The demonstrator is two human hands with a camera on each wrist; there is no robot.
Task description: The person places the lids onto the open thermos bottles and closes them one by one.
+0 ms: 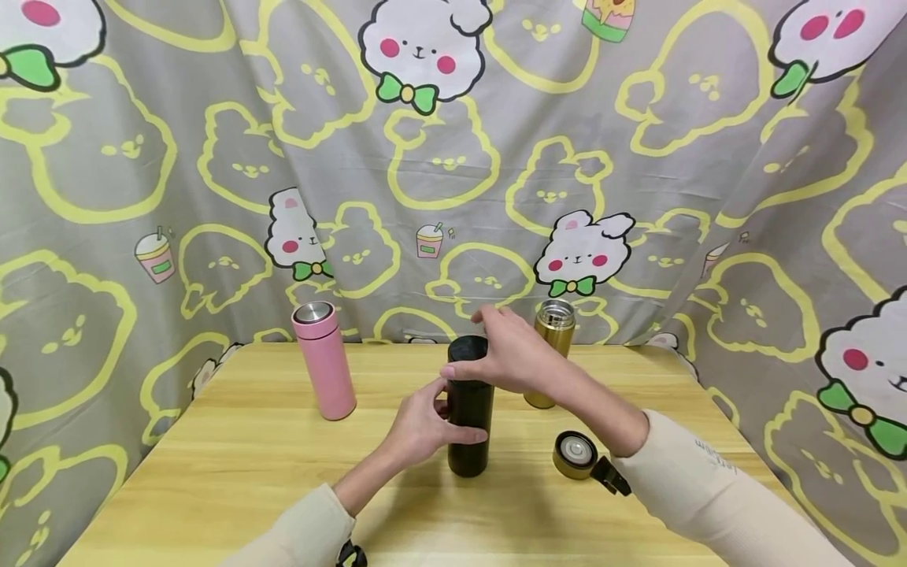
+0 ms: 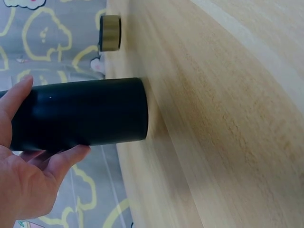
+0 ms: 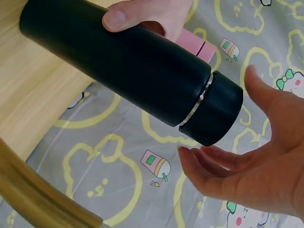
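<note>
A black thermos bottle (image 1: 469, 461) stands upright on the table, its base on the wood. My left hand (image 1: 414, 425) grips its body, thumb across the front. Around the top is my right hand (image 1: 513, 350), thumb and fingers spread about the black lid (image 3: 213, 109). In the right wrist view the fingertips come up to the lid's lower edge, while the thumb stands a little off it. A thin silver line shows between lid and body. The left wrist view shows the dark body (image 2: 85, 114) between thumb and fingers.
On the left stands a pink thermos bottle (image 1: 327, 374) with its lid on. A gold thermos bottle (image 1: 558, 335), uncapped, is behind my right hand. Its gold lid (image 1: 575, 453) lies inside-up near my right forearm. A patterned curtain (image 1: 453, 173) hangs behind the wooden table (image 1: 234, 472).
</note>
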